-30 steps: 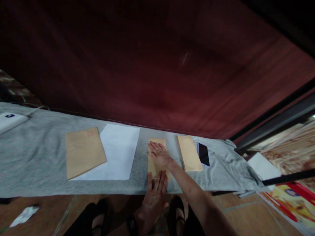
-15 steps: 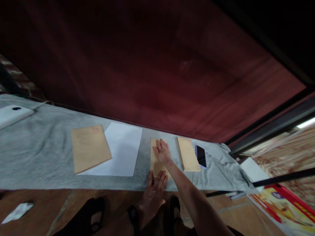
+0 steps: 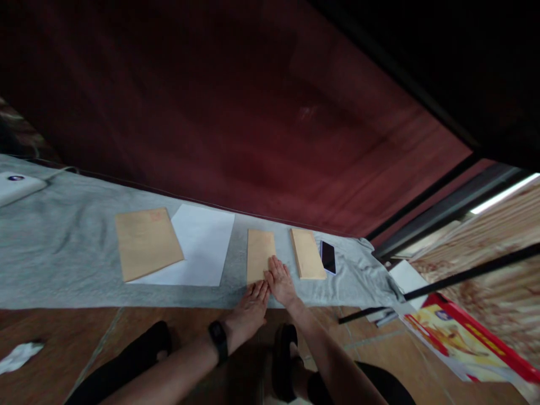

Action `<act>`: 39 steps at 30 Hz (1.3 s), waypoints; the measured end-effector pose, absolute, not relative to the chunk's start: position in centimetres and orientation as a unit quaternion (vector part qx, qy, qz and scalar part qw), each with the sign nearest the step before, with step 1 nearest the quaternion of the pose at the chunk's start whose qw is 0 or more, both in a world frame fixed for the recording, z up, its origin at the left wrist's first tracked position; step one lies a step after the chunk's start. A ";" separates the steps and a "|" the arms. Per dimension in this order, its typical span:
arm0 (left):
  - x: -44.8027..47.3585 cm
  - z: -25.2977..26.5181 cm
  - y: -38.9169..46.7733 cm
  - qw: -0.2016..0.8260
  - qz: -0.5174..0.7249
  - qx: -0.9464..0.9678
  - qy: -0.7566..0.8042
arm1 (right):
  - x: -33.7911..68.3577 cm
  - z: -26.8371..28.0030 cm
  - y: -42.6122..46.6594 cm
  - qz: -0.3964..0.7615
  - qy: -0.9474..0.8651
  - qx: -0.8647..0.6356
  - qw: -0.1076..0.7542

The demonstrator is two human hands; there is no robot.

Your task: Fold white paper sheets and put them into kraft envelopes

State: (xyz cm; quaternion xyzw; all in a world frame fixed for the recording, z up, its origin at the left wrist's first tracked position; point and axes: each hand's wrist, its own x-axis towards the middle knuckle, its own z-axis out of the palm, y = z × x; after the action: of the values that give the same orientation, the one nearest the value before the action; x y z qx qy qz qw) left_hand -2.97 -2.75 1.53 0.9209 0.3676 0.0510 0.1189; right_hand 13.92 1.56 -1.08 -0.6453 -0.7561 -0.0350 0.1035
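Two bare hands met at the near end of a narrow tan envelope [image 3: 260, 249], which lay flat beneath their fingers on a grey cloth [image 3: 84, 242]. The envelope was a long, plain rectangle of pale brown paper, matte and smooth, its far edge straight and its long sides running away from the person; the fingers hid part of its near end. The left hand [image 3: 250, 307], with a black band [image 3: 218, 341] round its wrist, rested its outstretched fingers there, and the right hand [image 3: 282, 283] lay just beside it, fingers extended over the near right part. Neither hand was clenched; both pressed loosely, grasping nothing. To the right of the right hand lay a thicker tan stack [image 3: 309, 254], then a dark-screened phone [image 3: 328, 257]. Well to the left of the left hand, a broader brown envelope [image 3: 148, 244], faintly marked in red near its far right corner, overlapped a white sheet [image 3: 205, 244].
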 end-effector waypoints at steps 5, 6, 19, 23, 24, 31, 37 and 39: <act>-4.0 1.9 -2.7 0.108 0.067 0.917 0.378 | 14.7 -1.3 -3.1 -0.043 -0.777 -0.614 0.132; -4.2 1.9 -2.5 0.113 0.075 0.916 0.377 | 14.8 -1.3 -3.9 -0.039 -0.781 -0.608 0.137; -6.9 2.9 2.2 0.218 0.169 0.893 0.355 | 16.3 3.9 -4.6 0.093 -0.798 -0.562 0.196; -6.3 3.1 1.7 0.185 0.160 0.899 0.364 | 16.5 4.5 -2.8 0.109 -0.809 -0.554 0.166; -6.2 3.2 1.5 0.181 0.156 0.898 0.370 | 16.4 4.4 -2.6 0.107 -0.811 -0.552 0.163; -6.0 3.4 1.3 0.177 0.139 0.893 0.390 | 15.6 2.8 -2.9 0.103 -0.792 -0.563 0.211; -5.2 4.2 1.2 0.170 0.142 0.888 0.404 | 15.8 3.3 -1.7 0.128 -0.807 -0.545 0.188; -5.0 4.3 1.2 0.160 0.148 0.887 0.406 | 16.1 3.4 -1.5 0.135 -0.808 -0.542 0.189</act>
State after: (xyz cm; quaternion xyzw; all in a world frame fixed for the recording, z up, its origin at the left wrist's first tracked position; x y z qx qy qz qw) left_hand -5.00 1.22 4.31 0.8875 0.4059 0.1483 0.1601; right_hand 16.08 -1.46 3.42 -0.5421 -0.8076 0.1352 0.1888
